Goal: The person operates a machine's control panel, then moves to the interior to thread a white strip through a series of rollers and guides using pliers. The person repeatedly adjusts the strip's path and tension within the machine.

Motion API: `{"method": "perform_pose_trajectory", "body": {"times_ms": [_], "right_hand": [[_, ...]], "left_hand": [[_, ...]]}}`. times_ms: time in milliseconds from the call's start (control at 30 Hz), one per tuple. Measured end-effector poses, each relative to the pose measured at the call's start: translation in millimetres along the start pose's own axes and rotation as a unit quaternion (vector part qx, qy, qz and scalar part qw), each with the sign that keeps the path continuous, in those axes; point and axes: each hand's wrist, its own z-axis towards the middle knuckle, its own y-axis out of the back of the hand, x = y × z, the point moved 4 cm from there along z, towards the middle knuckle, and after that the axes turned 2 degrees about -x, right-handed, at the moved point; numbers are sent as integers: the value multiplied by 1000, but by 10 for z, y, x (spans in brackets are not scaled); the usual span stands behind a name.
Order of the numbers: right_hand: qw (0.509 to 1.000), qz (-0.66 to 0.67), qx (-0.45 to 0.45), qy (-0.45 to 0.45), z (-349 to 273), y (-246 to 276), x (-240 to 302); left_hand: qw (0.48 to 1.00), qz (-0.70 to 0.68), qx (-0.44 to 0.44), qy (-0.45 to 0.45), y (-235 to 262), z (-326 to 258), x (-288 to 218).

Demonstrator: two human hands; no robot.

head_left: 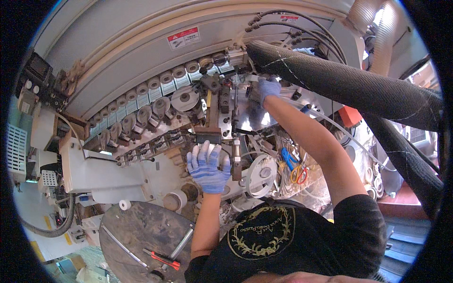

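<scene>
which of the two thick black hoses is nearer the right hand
The upper hose: its left end comes close to the gloved right hand, while the lower hose sits far off to the right.

Decent light, serious fisheye
Glare off the shiny metal plate (pixel 254 113), blown-out patch by the pale hose (pixel 388 45), edges bending into black.

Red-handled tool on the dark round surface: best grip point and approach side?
Take the red-handled tool mid-handle, probably pinching from above and coming in from the person's right. It lies flat on the dark round surface, handle toward the right, thin end pointing away left. A silver rod passes close by, seemingly underneath, so lift straight up.
</scene>
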Motion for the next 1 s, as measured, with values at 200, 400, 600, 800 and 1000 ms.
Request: {"method": "perform_pose_trajectory", "body": {"times_ms": [200,400,600,800,1000], "right_hand": [[968,-110,-20,-223,-54,45,359],[989,-78,85,-88,-270,199,897],[961,-246,122,37,-412,423,1006],[930,-321,138,111,-350,383,790],[828,-330,148,428,-510,354,1246]], "left_hand": [[1000,11,6,-6,24,41,-47],[1000,26,4,0,16,-25,21],[1000,21,-2,-3,41,-18,5],[1000,27,-1,-8,7,-25,12],[1000,29,0,-6,16,-6,-4]]}}
